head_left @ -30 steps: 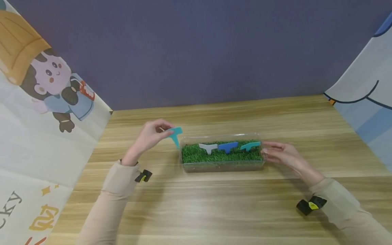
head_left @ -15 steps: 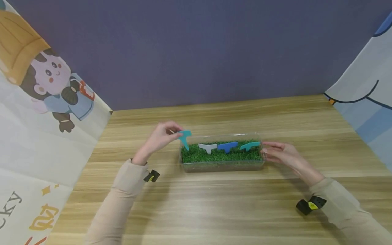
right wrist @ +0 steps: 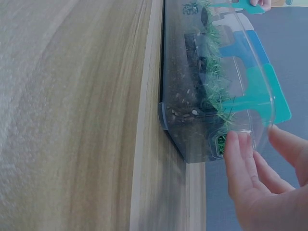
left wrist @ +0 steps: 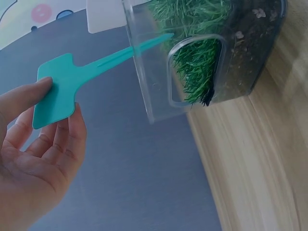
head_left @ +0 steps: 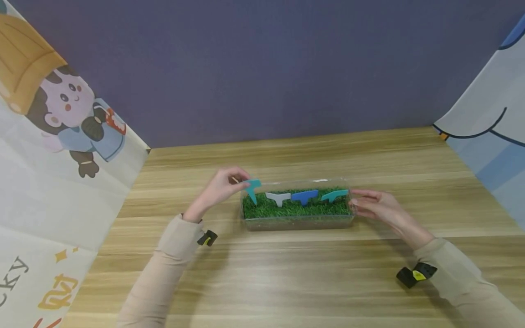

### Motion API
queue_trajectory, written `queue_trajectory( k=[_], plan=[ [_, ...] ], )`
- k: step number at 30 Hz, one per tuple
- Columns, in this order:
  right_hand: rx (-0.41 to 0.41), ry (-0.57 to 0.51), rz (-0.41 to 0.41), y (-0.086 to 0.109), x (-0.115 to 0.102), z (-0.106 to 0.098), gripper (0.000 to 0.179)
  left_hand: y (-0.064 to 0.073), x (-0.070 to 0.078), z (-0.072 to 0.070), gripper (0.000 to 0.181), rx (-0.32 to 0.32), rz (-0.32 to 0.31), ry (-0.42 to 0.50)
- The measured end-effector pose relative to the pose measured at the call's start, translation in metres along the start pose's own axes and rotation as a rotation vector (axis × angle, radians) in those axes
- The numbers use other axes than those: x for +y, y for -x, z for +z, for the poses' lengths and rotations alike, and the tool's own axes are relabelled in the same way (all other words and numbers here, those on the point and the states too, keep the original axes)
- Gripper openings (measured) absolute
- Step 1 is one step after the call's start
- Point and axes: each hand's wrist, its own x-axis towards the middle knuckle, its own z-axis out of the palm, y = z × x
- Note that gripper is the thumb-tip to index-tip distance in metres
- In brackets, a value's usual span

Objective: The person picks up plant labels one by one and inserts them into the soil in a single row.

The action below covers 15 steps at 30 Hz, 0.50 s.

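Observation:
My left hand (head_left: 224,184) pinches a teal T-shaped plant label (left wrist: 57,89) by its broad head, thumb on one face and fingers behind. Its pointed stem slants down inside the left end of a clear plastic box (head_left: 299,223), the tip close at the grass (head_left: 262,208). At the box's right end rests my right hand (head_left: 379,207), fingers fairly straight; in the right wrist view its fingertips (right wrist: 232,139) lie by the end wall's cutout and the thumb is at the rim. Standing in the grass are a white label (head_left: 279,197), a blue label (head_left: 305,196) and another teal label (head_left: 335,195).
The box stands on a wood-grain table (head_left: 287,273), with dark soil-like filling (right wrist: 185,91) below the grass. A dark blue panel (head_left: 270,68) rises behind the table. Cartoon-printed sheets (head_left: 41,182) flank it on both sides. Each wrist wears a black strap-mounted device (head_left: 207,238).
My left hand has carried the teal plant label rightward and slightly down, from beside the box to over the grass at its left end. My right hand has stayed put.

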Motion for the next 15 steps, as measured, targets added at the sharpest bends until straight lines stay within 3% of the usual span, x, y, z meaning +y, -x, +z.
queue_trajectory(
  k=[9,15],
  plan=[
    [0.003,0.027,0.001,0.006,-0.009,0.009,0.033,0.0,-0.005,0.007,0.01,-0.021,0.011,-0.001],
    [0.027,0.017,0.024,0.011,-0.018,0.015,0.049,0.0,-0.006,0.01,0.01,-0.049,-0.008,0.008]
  ],
)
